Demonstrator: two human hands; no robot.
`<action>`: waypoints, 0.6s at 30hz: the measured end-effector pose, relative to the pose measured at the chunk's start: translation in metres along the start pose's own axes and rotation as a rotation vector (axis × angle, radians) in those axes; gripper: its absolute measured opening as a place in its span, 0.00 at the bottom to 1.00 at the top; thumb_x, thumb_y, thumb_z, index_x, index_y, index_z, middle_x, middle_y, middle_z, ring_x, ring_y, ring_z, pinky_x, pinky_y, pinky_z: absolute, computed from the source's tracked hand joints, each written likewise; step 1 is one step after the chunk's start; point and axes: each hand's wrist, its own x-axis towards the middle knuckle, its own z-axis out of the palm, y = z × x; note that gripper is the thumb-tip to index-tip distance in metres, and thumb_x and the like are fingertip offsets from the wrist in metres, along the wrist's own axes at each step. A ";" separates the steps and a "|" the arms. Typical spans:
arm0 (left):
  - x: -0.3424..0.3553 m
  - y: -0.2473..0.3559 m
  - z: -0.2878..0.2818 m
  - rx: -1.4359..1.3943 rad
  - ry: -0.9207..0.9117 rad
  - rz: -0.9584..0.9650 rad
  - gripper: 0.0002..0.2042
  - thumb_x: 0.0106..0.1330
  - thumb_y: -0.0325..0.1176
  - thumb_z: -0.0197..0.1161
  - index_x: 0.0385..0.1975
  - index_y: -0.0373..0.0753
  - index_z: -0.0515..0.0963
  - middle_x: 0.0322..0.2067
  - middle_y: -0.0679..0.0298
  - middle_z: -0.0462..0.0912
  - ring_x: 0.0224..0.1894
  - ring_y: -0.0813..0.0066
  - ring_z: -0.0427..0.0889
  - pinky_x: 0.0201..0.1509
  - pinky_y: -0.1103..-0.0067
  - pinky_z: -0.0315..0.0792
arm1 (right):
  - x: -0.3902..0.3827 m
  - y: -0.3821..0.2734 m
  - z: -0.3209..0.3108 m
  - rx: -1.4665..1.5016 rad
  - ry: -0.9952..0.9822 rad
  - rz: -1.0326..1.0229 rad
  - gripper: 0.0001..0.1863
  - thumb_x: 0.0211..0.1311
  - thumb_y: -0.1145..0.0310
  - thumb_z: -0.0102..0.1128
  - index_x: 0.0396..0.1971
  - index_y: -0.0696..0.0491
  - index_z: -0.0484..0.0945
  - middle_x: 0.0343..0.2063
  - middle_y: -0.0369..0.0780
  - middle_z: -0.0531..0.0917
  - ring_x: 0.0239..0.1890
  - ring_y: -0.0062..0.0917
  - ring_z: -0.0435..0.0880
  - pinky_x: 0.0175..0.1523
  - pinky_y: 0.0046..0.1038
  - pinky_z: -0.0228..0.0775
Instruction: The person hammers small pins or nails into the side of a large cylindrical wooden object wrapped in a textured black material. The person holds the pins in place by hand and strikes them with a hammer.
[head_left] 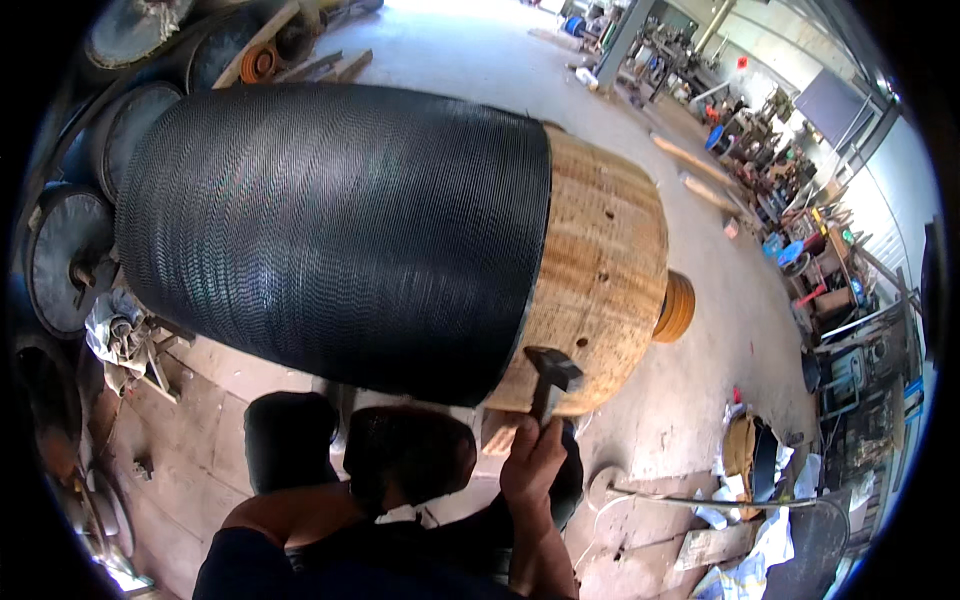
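In front of me lies a large barrel-shaped roll, most of it covered by tight rows of black ridged winding [330, 230]. Its right end is a bare wooden drum [600, 260] with several small dark holes. My right hand [532, 462] is closed round the handle of a hammer [557, 372], whose metal head is over the lower edge of the wood. Whether the head touches the wood I cannot tell. My left forearm bends across my lap to my left hand [397, 493], just below a dark rounded shape [410, 455]; its fingers are hidden.
An orange grooved pulley [676, 307] juts from the drum's right end. Large round reels [70, 260] line the left side. Wooden beams [700, 165] lie on the concrete floor [715, 330]. A thin bar [720, 501], scraps and cluttered benches stand to the right.
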 end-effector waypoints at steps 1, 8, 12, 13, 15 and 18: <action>0.000 0.001 -0.006 -0.050 -0.012 -0.037 0.08 0.67 0.30 0.57 0.38 0.33 0.78 0.33 0.54 0.79 0.39 0.58 0.81 0.39 0.69 0.76 | -0.002 -0.013 -0.005 0.035 0.040 -0.039 0.12 0.73 0.66 0.48 0.32 0.61 0.69 0.17 0.49 0.77 0.17 0.40 0.76 0.24 0.36 0.65; 0.027 -0.004 -0.034 -0.082 0.227 -0.146 0.08 0.64 0.29 0.59 0.39 0.32 0.77 0.34 0.50 0.79 0.38 0.57 0.80 0.40 0.68 0.75 | 0.013 0.012 0.009 -0.260 -0.058 0.011 0.10 0.71 0.71 0.52 0.30 0.61 0.69 0.18 0.54 0.76 0.21 0.52 0.78 0.25 0.42 0.65; 0.052 -0.033 -0.064 -0.118 0.553 0.016 0.10 0.59 0.26 0.63 0.39 0.32 0.75 0.39 0.51 0.79 0.38 0.56 0.80 0.40 0.65 0.75 | -0.003 0.005 -0.005 -0.052 0.034 -0.112 0.11 0.72 0.68 0.50 0.31 0.60 0.70 0.15 0.50 0.74 0.16 0.43 0.74 0.22 0.37 0.63; 0.058 -0.032 -0.082 -0.145 0.665 0.085 0.11 0.58 0.24 0.63 0.41 0.33 0.75 0.40 0.51 0.79 0.38 0.57 0.80 0.41 0.63 0.75 | -0.006 0.000 -0.010 0.043 0.072 -0.085 0.12 0.72 0.67 0.49 0.30 0.59 0.70 0.15 0.45 0.74 0.16 0.34 0.72 0.22 0.32 0.62; 0.066 -0.052 -0.092 -0.105 0.673 0.077 0.13 0.56 0.21 0.64 0.41 0.35 0.75 0.44 0.54 0.78 0.41 0.58 0.80 0.43 0.63 0.75 | -0.006 -0.023 -0.015 0.317 0.159 -0.122 0.14 0.74 0.64 0.46 0.29 0.57 0.71 0.16 0.33 0.72 0.18 0.14 0.68 0.23 0.20 0.59; 0.091 -0.071 -0.133 0.176 0.833 0.145 0.16 0.55 0.22 0.66 0.45 0.37 0.76 0.46 0.57 0.79 0.44 0.59 0.81 0.45 0.64 0.76 | 0.014 0.013 -0.003 -0.405 0.118 -0.484 0.14 0.73 0.64 0.48 0.32 0.60 0.70 0.16 0.50 0.77 0.17 0.44 0.78 0.23 0.38 0.67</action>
